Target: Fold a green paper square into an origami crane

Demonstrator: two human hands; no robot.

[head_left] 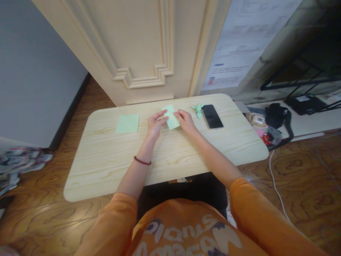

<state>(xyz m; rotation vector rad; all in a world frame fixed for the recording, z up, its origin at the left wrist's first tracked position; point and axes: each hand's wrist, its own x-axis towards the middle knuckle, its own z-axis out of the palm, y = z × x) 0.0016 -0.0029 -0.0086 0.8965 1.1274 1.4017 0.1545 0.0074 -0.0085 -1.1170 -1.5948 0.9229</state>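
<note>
A light wooden counter (170,156) with rounded corners is seen from above, and both bare hands are raised over its far middle part. A pale green paper (172,120), folded to an oblong, is held between them just above the counter surface, near the far edge.

The left hand (155,125) is placed at the paper's left side; its fingers (162,114) are closed together on the paper's left edge, thumb and forefinger pinched. The right hand (187,122) is placed at the paper's right side; its fingers (178,114) are likewise clamped on the right edge. A dark red bracelet (142,161) is worn on the left wrist. Orange sleeves are pushed up above both elbows.

A flat green sheet (128,123) is laid on the counter to the left of the left hand, apart from it, toward the far left corner. A small folded green figure (198,109) is set near the far edge, just right of the right hand. A black phone (212,116) is laid face up immediately beside that figure, toward the far right corner; whether the two are touching cannot be told.

A cream panelled door (138,46) is noted behind the counter. A black bag (277,117) and a white cable (275,181) are recorded on the floor to the right.
</note>
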